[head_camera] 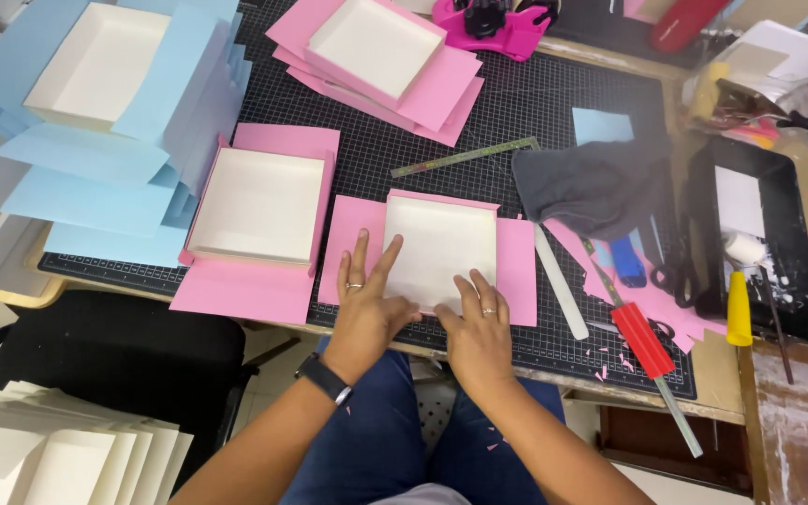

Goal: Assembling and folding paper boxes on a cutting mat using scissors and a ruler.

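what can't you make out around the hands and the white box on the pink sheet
- Head view: the near edge of the white box is covered by the left hand and right hand.
- The near middle of the pink sheet is hidden under the same hands.
- What lies under the grey cloth is covered.
- The red-handled tool has a tip too thin to identify.

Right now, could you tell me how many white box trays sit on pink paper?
3: one under both hands, one left of it, one at the mat's far edge. More could lie hidden in that far pink stack.
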